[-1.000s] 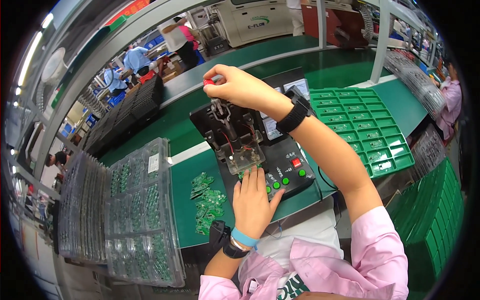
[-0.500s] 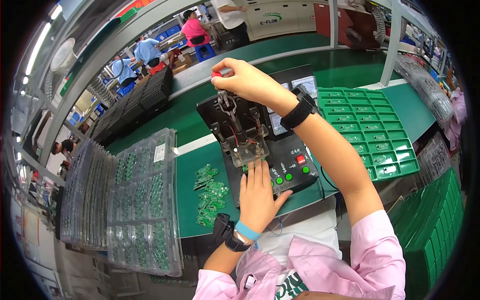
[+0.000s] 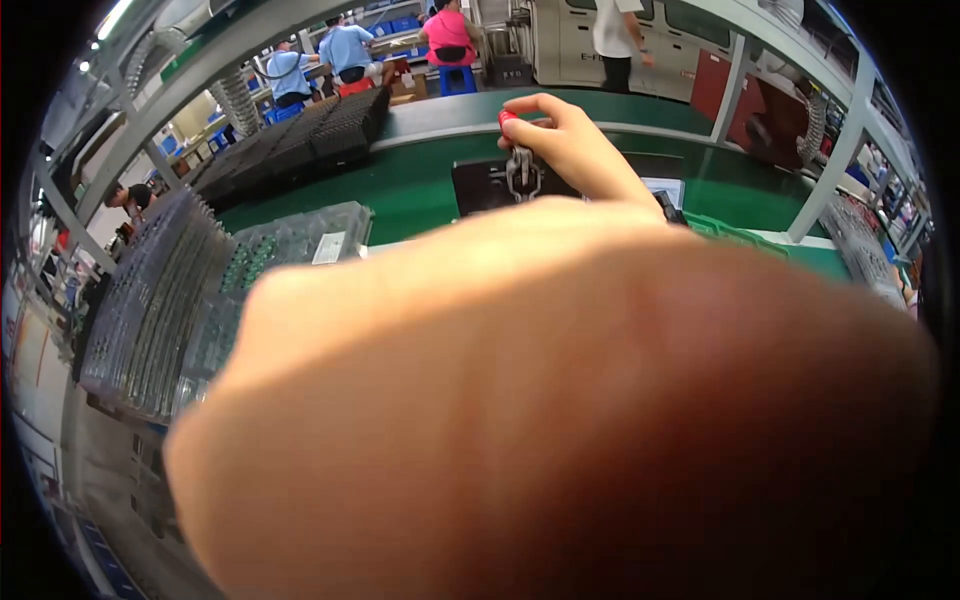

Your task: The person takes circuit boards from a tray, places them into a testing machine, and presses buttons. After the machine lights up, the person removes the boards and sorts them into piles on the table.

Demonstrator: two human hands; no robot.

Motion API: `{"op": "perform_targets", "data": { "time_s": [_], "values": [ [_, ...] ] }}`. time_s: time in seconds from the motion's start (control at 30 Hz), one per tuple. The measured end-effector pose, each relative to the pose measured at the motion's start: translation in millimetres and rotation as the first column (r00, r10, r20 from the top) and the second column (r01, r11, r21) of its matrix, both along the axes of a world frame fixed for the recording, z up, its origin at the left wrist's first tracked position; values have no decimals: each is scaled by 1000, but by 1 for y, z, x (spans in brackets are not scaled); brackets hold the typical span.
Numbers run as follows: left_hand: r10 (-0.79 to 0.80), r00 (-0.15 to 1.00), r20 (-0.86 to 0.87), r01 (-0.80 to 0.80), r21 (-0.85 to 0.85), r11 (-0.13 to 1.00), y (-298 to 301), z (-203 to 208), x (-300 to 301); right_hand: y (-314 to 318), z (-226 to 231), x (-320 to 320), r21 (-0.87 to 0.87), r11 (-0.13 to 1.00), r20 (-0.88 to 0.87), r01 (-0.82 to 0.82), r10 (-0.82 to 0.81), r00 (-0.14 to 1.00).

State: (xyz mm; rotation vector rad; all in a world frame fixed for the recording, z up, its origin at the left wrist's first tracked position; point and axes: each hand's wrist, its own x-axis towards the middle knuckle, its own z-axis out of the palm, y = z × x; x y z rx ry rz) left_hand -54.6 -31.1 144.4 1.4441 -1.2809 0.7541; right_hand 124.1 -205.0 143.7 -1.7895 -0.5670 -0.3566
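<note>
My right hand point(image 3: 580, 145) is closed around the red handle point(image 3: 507, 124) of a metal toggle clamp point(image 3: 522, 175), thumb and fingers wrapped on the grip. The clamp stands on a black test fixture point(image 3: 478, 185), of which only the upper part shows. Very near the camera, my left hand point(image 3: 520, 400) fills most of the lower view, large and blurred. Its fingers cannot be made out. Behind it the front of the fixture and the loose circuit boards are hidden.
Stacked clear plastic trays point(image 3: 160, 310) stand at left, beside a clear tray with green boards point(image 3: 250, 265). Black trays point(image 3: 310, 140) line the far left. The rim of a green tray point(image 3: 735, 232) shows at right, near a metal post point(image 3: 840, 150). Several people are beyond the bench.
My left hand has left the front of the fixture and come up close to the camera. The view has tilted upward. My right hand stays on the red handle.
</note>
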Motion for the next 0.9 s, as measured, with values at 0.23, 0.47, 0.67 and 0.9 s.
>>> {"op": "perform_targets", "data": {
  "time_s": [0.23,0.47,0.67,0.9],
  "values": [
    [122,989,88,-121,-17,992,25,21,-5,-8,5,-9,9,1000,-18,9,-8,1000],
    [196,976,97,-193,-37,981,38,30,-11,-3,-1,-17,31,999,-29,-29,30,999],
    [253,967,-7,-253,-68,965,45,14,-17,-5,4,-8,11,1000,-13,-21,22,1000],
    [230,964,-136,-241,-76,967,32,-4,-10,1,0,-14,41,999,42,25,-26,999]
  ]
}}
